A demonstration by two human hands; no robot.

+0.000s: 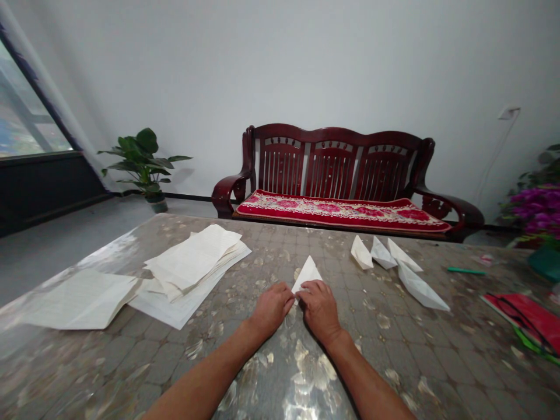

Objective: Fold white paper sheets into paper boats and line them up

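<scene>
A small folded white paper lies on the glossy patterned table, its point aimed away from me. My left hand and my right hand sit side by side at its near edge, fingers curled and pinching or pressing the paper down. Most of the paper's near part is hidden under my fingers. To the right, several finished folded paper shapes lie in a loose row.
A stack of white sheets and a creased sheet lie at the left. A green pen and a red folder are at the right. Beyond the table stand a wooden bench and a potted plant.
</scene>
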